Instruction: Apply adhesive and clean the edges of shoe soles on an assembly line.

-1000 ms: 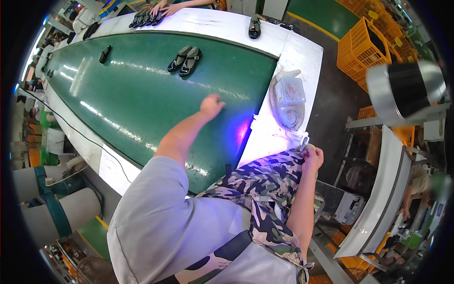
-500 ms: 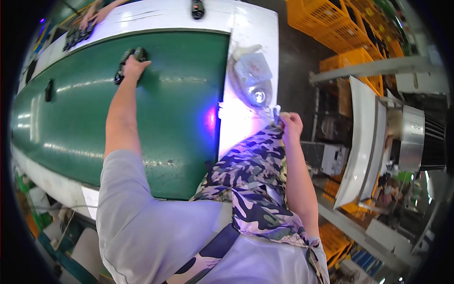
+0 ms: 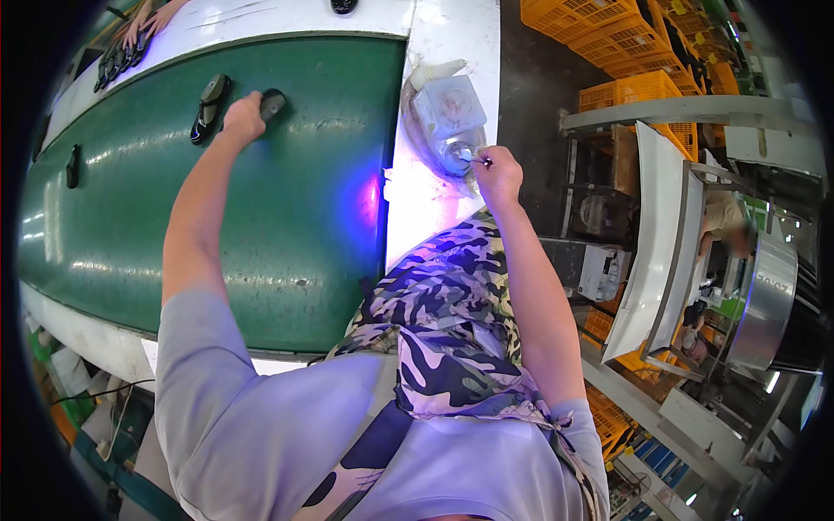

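On the green belt (image 3: 313,217), my left hand (image 3: 245,118) grips a dark sandal (image 3: 273,105) with a grey footbed. Just left of it, a second dark sandal (image 3: 209,109) with a strap lies on the belt. My right hand (image 3: 499,177) is pinched at the rim of a clear round dish (image 3: 458,160) on the white ledge. Something small and pale shows at its fingertips, too small to name. Beyond the dish sits a translucent square container (image 3: 451,104), with a whitish rounded piece (image 3: 437,72) behind it.
A small dark shoe (image 3: 72,166) lies far left on the belt. Another person's hands (image 3: 143,24) hold several dark shoes (image 3: 119,65) on the far rim. One more dark shoe (image 3: 344,5) stands at the top. Orange crates (image 3: 630,91) are stacked to the right, beside a metal frame (image 3: 678,113).
My left hand has drawn one sandal rightward, apart from the other. My right hand has moved from beside the apron up and left to the clear dish. The view has shifted slightly.
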Tool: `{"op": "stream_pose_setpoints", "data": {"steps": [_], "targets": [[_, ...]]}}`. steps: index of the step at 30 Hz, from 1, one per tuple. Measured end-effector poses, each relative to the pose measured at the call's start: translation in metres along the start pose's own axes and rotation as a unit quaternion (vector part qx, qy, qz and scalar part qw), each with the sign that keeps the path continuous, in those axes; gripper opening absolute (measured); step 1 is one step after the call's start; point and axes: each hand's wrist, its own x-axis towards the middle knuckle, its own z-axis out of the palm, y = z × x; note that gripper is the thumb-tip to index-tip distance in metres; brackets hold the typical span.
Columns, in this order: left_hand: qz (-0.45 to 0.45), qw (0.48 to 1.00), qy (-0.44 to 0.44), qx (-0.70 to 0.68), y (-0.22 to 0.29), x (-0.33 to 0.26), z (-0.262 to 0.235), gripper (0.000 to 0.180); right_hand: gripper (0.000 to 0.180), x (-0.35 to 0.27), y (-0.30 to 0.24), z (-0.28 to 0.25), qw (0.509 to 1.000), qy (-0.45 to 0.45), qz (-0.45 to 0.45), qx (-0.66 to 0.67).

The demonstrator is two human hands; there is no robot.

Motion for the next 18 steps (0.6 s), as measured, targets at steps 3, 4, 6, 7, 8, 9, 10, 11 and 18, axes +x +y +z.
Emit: {"op": "stream_pose_setpoints", "data": {"steps": [3, 4, 6, 7, 8, 9, 10, 11, 18], "targets": [[0.114, 0.99, -0.072, -0.042, 0.014, -0.05, -0.003, 0.039, 0.011, 0.005, -0.002, 0.003, 0.998, -0.028, -0.037, -0.04], [0.169, 0.98, -0.088, -0.057, 0.016, -0.066, -0.005, 0.041, 0.011, 0.007, -0.003, 0.004, 0.998, -0.03, -0.038, -0.036], [0.265, 0.947, -0.175, -0.042, 0.024, -0.094, -0.009, 0.044, 0.008, 0.01, -0.003, 0.006, 0.99, -0.054, -0.082, -0.102], [0.303, 0.921, -0.243, -0.011, 0.029, -0.107, -0.014, 0.045, 0.008, 0.01, -0.004, 0.007, 0.99, -0.056, -0.084, -0.099], [0.347, 0.893, -0.285, 0.038, 0.028, -0.123, -0.011, 0.046, 0.007, 0.011, -0.006, 0.008, 0.988, -0.06, -0.1, -0.105], [0.389, 0.858, -0.324, 0.086, 0.029, -0.139, -0.005, 0.047, 0.006, 0.012, -0.007, 0.009, 0.985, -0.065, -0.116, -0.11], [0.387, 0.859, -0.325, 0.086, 0.03, -0.154, -0.001, 0.047, 0.006, 0.012, -0.008, 0.009, 0.985, -0.065, -0.117, -0.108], [0.392, 0.853, -0.332, 0.094, 0.031, -0.168, 0.004, 0.046, 0.005, 0.012, -0.008, 0.009, 0.983, -0.073, -0.122, -0.114], [0.06, 0.98, -0.082, -0.172, 0.055, -0.223, 0.053, 0.053, 0.005, 0.017, -0.006, 0.016, 0.978, -0.103, -0.135, -0.125]]}}
